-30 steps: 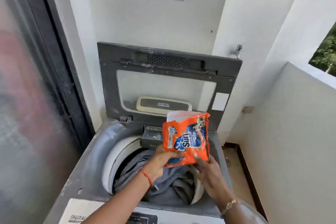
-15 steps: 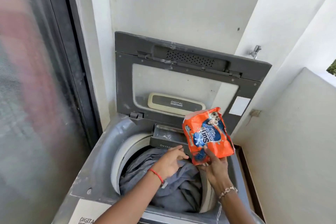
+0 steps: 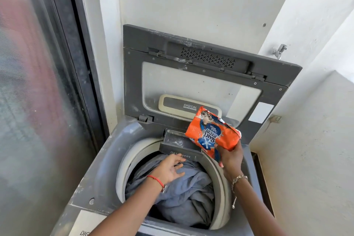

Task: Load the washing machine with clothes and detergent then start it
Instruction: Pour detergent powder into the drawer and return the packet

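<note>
A grey top-load washing machine stands with its lid raised against the wall. Grey-blue clothes fill the drum. At the drum's far rim a small detergent drawer is pulled out. My right hand grips the bottom of an orange detergent packet, tilted upside down over the drawer's right end. My left hand hovers with relaxed fingers over the clothes, just below the drawer's front.
A dark-framed frosted glass door runs along the left. White walls close in behind and to the right, with a tap on the right wall. The machine's control panel lies at the bottom edge.
The left hand let go of the packet and dropped toward the clothes. The right hand carried the packet back and right, tipping it over the drawer. The view moved closer.
</note>
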The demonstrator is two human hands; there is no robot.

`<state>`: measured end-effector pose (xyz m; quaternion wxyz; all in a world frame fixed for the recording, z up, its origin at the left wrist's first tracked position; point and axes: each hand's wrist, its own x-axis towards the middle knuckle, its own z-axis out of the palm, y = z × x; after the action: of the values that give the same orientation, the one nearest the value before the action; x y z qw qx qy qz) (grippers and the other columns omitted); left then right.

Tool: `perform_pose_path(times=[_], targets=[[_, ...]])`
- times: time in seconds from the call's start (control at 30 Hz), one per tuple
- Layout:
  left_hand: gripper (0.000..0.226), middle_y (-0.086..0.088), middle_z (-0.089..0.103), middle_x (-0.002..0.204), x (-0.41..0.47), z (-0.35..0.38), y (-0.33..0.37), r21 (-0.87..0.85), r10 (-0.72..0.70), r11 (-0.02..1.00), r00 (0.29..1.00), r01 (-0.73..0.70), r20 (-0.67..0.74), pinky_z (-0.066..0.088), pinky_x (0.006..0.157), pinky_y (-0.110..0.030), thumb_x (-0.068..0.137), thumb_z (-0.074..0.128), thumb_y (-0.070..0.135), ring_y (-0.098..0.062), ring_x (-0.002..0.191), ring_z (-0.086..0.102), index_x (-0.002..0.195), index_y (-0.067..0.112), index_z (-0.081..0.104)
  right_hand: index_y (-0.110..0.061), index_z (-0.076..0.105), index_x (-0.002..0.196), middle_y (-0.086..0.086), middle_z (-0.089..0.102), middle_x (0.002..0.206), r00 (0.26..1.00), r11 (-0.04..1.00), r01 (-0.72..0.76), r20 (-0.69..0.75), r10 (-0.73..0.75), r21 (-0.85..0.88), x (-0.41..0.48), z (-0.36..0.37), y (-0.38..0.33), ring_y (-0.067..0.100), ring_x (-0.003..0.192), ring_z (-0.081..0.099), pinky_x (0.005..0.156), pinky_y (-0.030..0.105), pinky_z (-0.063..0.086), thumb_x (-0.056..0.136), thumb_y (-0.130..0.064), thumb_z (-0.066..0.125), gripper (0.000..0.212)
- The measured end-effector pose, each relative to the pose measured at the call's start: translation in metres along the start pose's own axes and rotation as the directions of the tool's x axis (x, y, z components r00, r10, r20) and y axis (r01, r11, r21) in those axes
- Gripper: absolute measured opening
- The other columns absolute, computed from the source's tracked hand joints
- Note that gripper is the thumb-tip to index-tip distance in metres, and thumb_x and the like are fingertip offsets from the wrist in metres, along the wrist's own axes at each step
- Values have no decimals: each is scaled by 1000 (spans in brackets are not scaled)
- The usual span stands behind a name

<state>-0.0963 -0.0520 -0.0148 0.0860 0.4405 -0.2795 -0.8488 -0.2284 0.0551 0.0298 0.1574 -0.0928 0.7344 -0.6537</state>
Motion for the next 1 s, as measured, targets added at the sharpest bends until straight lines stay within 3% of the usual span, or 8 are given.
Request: perform_pose_path(times=[0.1, 0.3, 0.47, 0.7, 0.87, 1.0], targets=[[45, -12, 42, 144, 1, 0, -1, -18, -1, 1000, 1000, 0, -3, 30, 108, -44, 91, 44, -5, -24, 136, 33, 134, 6, 46, -12, 46, 127, 4, 59, 108, 1000, 1000, 2, 5, -2, -8, 0, 1, -2, 20, 95, 58, 83, 39, 53, 77, 8, 66, 58], [45, -12, 41, 144, 2, -1, -2, -33, -4, 999, 1000, 4, -9, 30, 108, -45, 91, 44, -6, -23, 125, 39, 134, 6, 47, -16, 48, 118, 5, 60, 109, 999, 998, 39, -10, -40, -55, 3, 6, -2, 22, 97, 60, 87, 46, 53, 76, 5, 68, 51], [45, -12, 42, 143, 1, 0, -3, -59, -12, 998, 1000, 12, -5, 30, 108, -47, 91, 44, -7, -25, 133, 36, 134, 6, 46, -19, 50, 113, 6, 63, 106, 998, 997, 58, -13, -58, -46, 6, 5, -2, 25, 95, 63, 85, 50, 54, 76, 6, 67, 48], [46, -13, 47, 133, 1, 3, -4, -68, -26, 997, 1000, 26, 3, 29, 108, -47, 91, 44, -7, -26, 133, 37, 134, 5, 47, -19, 48, 109, 1, 58, 101, 998, 998, 57, -1, -57, -18, 6, 3, -6, 18, 87, 59, 78, 37, 54, 79, 4, 66, 42], [47, -6, 52, 108, 3, 5, -4, -46, -25, 999, 999, 26, 23, 31, 107, -45, 91, 44, -4, -19, 113, 40, 136, 9, 46, -21, 50, 105, 6, 63, 102, 996, 995, 84, 0, -84, -44, 6, 5, -5, 23, 90, 63, 80, 43, 55, 76, 5, 68, 43], [46, -9, 49, 116, 4, 4, -3, -50, -22, 999, 1000, 23, 22, 31, 107, -45, 91, 45, -5, -20, 113, 40, 135, 8, 46, -20, 49, 102, 6, 62, 101, 997, 997, 73, 4, -73, -33, 4, 5, -5, 21, 87, 62, 77, 41, 56, 78, 6, 65, 39]])
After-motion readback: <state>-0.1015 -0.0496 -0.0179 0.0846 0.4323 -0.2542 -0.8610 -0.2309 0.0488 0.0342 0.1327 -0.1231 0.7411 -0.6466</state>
